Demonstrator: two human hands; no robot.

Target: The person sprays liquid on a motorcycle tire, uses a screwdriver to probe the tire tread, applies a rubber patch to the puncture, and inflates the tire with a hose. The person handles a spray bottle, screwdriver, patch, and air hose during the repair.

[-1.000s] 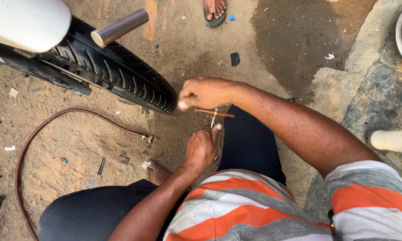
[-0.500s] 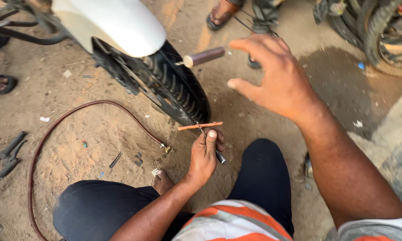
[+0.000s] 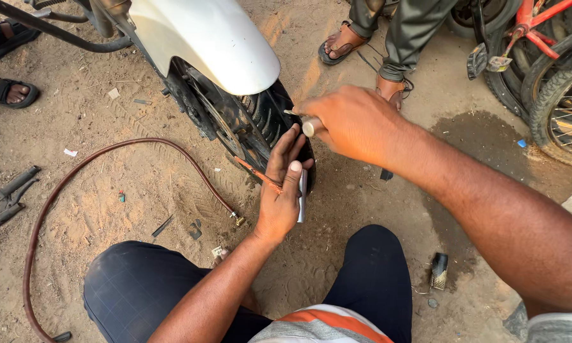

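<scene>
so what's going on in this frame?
A person sits on sandy ground at a motorcycle's tyre, under its white mudguard. The right hand grips a metal-handled tool held at the tyre tread. The left hand rests against the tyre, holding a thin orange strip and a small silver tool. A reddish air hose lies on the ground to the left. Another person's sandalled feet stand behind, beside a bicycle wheel.

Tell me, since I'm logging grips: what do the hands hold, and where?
Right hand grips a tool handle at its end. Left hand pinches a thin orange strip and a metal tool against the tyre.
</scene>
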